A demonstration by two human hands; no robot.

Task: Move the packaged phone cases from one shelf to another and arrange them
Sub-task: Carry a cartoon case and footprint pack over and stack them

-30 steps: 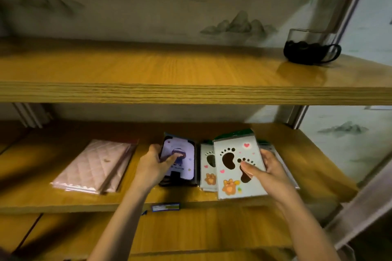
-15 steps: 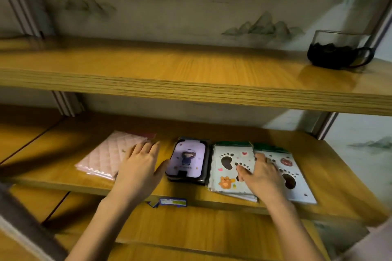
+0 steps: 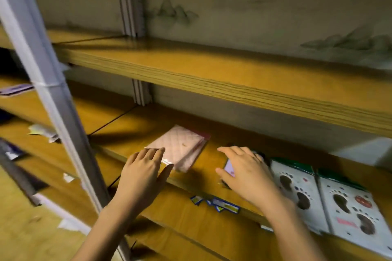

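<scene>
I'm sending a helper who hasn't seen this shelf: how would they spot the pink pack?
Find the middle wooden shelf board, below the bare upper board. Near its front edge lies a flat pink quilted pack in clear wrap, left of the white footprint-printed packs. It alone is plain pink with diamond stitching, and the left hand is at its near corner.

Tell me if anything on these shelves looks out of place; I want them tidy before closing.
Yes. Small blue-and-yellow labels lie loose on the board below the phone cases, and crumpled paper scraps litter the left shelf. The pink quilted packages sit skewed to the shelf edge, unlike the footprint cases.
</scene>
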